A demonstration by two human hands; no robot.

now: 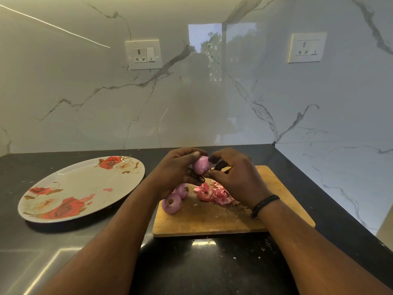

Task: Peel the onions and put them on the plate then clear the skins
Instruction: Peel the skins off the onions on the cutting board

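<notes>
My left hand [176, 167] grips a pale purple onion [201, 164] above the wooden cutting board [212, 222]. My right hand [234, 173] pinches at the onion's lower right side with thumb and fingertips. Two more purple onions [172, 203] lie on the board's left part, under my left wrist. A heap of pink onion skins [214, 193] sits mid-board, partly behind my right hand. The white plate with red roses [63, 184] lies to the left on the black counter and holds a small pink scrap [107, 189].
The black counter [191, 265] is dotted with small skin flecks near the board's front edge. A marble wall rises behind and along the right side. Two wall sockets [143, 54] are mounted high on the back wall.
</notes>
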